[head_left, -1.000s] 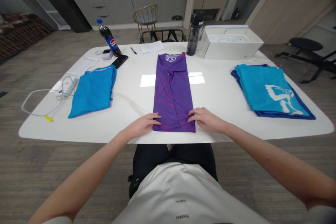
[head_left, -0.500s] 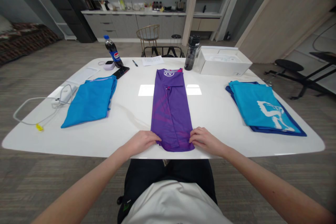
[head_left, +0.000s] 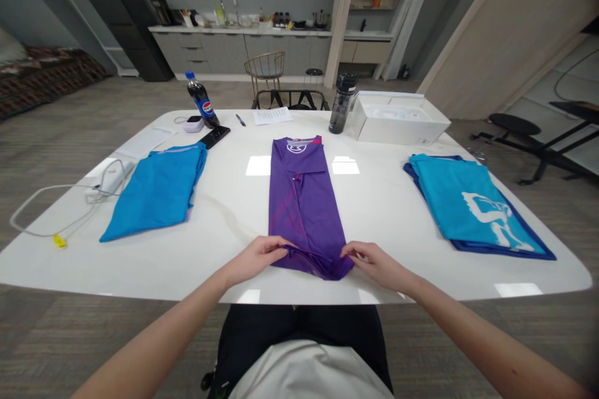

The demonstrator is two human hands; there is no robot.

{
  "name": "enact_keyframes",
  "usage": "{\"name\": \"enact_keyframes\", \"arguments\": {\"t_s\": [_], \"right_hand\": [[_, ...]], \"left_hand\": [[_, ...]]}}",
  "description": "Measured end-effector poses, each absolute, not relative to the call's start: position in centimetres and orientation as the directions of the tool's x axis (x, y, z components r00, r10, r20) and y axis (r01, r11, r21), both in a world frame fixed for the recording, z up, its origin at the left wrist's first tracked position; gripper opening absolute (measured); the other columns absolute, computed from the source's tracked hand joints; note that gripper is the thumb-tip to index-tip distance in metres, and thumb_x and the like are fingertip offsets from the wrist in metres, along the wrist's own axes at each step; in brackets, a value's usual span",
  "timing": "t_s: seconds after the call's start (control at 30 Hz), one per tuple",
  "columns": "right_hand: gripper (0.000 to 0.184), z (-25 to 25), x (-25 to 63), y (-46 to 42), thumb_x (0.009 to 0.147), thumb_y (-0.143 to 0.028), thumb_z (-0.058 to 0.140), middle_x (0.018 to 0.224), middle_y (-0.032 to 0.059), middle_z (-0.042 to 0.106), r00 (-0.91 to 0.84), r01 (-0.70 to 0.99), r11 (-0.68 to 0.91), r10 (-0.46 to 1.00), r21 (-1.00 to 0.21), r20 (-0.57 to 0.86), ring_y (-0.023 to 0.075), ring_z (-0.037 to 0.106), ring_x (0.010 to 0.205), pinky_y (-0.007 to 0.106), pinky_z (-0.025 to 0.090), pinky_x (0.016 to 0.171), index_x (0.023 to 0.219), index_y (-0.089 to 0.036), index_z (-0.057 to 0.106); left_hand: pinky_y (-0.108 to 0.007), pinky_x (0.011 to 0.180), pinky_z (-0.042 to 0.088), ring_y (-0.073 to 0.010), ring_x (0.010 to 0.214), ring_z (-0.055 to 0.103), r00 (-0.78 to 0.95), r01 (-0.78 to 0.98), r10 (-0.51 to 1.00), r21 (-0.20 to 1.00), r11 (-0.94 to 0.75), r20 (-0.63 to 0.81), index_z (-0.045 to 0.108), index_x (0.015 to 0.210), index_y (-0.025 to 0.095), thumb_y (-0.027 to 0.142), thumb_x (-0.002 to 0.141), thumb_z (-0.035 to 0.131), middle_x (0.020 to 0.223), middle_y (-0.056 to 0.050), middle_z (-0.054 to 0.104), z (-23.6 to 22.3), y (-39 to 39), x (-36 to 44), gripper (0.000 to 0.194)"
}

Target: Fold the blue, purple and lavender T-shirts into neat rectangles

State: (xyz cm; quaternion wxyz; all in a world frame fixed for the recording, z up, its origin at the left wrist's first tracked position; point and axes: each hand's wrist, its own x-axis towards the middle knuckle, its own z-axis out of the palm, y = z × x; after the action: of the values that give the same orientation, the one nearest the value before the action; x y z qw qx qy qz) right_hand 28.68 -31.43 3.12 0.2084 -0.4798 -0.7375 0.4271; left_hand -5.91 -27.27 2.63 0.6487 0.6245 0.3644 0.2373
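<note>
A purple shirt (head_left: 302,199), folded into a long narrow strip, lies on the white table in front of me with its collar at the far end. My left hand (head_left: 259,257) pinches the left corner of its near end. On the other side, my right hand (head_left: 372,262) pinches the right edge near the hem. Between the hands the near end of the cloth is lifted a little and curls up, with creases. A folded blue shirt (head_left: 156,190) lies to the left. To the right, a folded turquoise shirt (head_left: 463,196) with white print rests on dark blue cloth.
Along the far side of the table (head_left: 234,199) stand a cola bottle (head_left: 202,101), a dark tumbler (head_left: 343,103) and a white box (head_left: 400,118). A phone (head_left: 214,137), a pen (head_left: 240,120) and papers (head_left: 272,115) lie there too. A white cable (head_left: 35,234) trails at the left.
Both hands have taken up the near end of the purple shirt and raised it slightly off the table. That end was flat before. The view has tilted up a little.
</note>
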Motion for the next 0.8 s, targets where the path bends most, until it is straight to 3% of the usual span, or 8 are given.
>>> {"name": "enact_keyframes", "arguments": {"t_s": [0.13, 0.2, 0.33, 0.53, 0.67, 0.73, 0.8], "right_hand": [[0.021, 3.9, 28.6, -28.9, 0.097, -0.032, 0.049, 0.091, 0.0034, 0.072, -0.373, 0.515, 0.134, 0.924, -0.846, -0.082, 0.0201, 0.062, 0.079, 0.033, 0.048, 0.069, 0.102, -0.027, 0.069], [0.022, 4.3, 28.6, -27.0, 0.098, -0.036, 0.049, 0.089, 0.0036, 0.07, -0.35, 0.494, 0.125, 0.934, -0.86, -0.066, 0.0198, 0.061, 0.078, 0.033, 0.047, 0.068, 0.103, -0.027, 0.068], [0.025, 5.3, 28.4, -22.1, 0.097, -0.044, 0.053, 0.085, 0.0032, 0.066, -0.3, 0.393, 0.069, 0.952, -0.917, -0.057, 0.018, 0.057, 0.074, 0.033, 0.046, 0.069, 0.1, -0.024, 0.067], [0.032, 8.3, 27.8, -11.0, 0.085, -0.05, 0.07, 0.078, 0.0012, 0.063, -0.244, 0.253, 0.096, 0.969, -0.963, 0.032, 0.0141, 0.051, 0.068, 0.029, 0.042, 0.065, 0.093, -0.019, 0.068], [0.032, 7.6, 27.6, -1.4, 0.079, -0.048, 0.073, 0.069, -0.0013, 0.061, -0.102, 0.248, 0.089, 0.993, -0.965, 0.065, 0.0127, 0.049, 0.062, 0.027, 0.041, 0.062, 0.089, -0.018, 0.068], [0.023, 5.8, 27.1, 2.5, 0.08, -0.04, 0.068, 0.067, -0.0019, 0.061, 0.04, 0.405, -0.003, 0.999, -0.914, 0.014, 0.0131, 0.05, 0.061, 0.027, 0.041, 0.063, 0.084, -0.018, 0.067], [0.013, 3.5, 26.6, 5.1, 0.08, -0.031, 0.065, 0.066, -0.0012, 0.062, 0.126, 0.59, -0.1, 0.992, -0.801, -0.031, 0.0143, 0.053, 0.064, 0.027, 0.042, 0.066, 0.077, -0.018, 0.066]], "left_hand": [[-0.029, 0.082, 0.05, -0.0152, 0.083, 0.067, 0.547, -0.127, 0.785, 0.897, 0.423, -0.292, 0.07, 0.096, 0.018, 0.043, 0.087, 0.075, 0.093, -0.002, 0.073, 1.7, -25.2, -5.0, 0.027], [-0.028, 0.081, 0.051, -0.0156, 0.083, 0.068, 0.514, -0.233, 0.79, 0.831, 0.505, -0.335, 0.07, 0.098, 0.018, 0.041, 0.083, 0.079, 0.093, -0.003, 0.074, 1.5, -23.6, -4.4, 0.029], [-0.026, 0.081, 0.051, -0.016, 0.083, 0.07, 0.452, -0.328, 0.835, 0.812, 0.482, -0.313, 0.073, 0.097, 0.018, 0.036, 0.079, 0.082, 0.093, -0.003, 0.076, 2.4, -19.1, -3.3, 0.027], [-0.028, 0.085, 0.05, -0.0171, 0.086, 0.07, 0.433, -0.362, 0.892, 0.88, 0.307, -0.132, 0.073, 0.103, 0.018, 0.034, 0.079, 0.081, 0.096, -0.004, 0.076, 6.7, -9.0, -1.8, 0.03], [-0.028, 0.08, 0.05, -0.0173, 0.082, 0.067, 0.291, -0.247, 0.956, 0.962, 0.116, -0.04, 0.072, 0.1, 0.016, 0.038, 0.079, 0.077, 0.09, -0.003, 0.075, 6.6, -0.2, -1.2, 0.031], [-0.029, 0.075, 0.049, -0.0174, 0.075, 0.064, 0.127, -0.014, 0.99, 0.998, 0.068, -0.065, 0.07, 0.087, 0.017, 0.035, 0.083, 0.07, 0.078, -0.002, 0.071, 4.7, 3.5, -1.4, 0.019], [-0.03, 0.075, 0.047, -0.0193, 0.075, 0.063, -0.009, 0.312, 0.996, 0.947, 0.082, -0.084, 0.067, 0.074, 0.018, 0.028, 0.084, 0.066, 0.07, -0.002, 0.067, 2.4, 5.9, -1.8, 0.014]]}}
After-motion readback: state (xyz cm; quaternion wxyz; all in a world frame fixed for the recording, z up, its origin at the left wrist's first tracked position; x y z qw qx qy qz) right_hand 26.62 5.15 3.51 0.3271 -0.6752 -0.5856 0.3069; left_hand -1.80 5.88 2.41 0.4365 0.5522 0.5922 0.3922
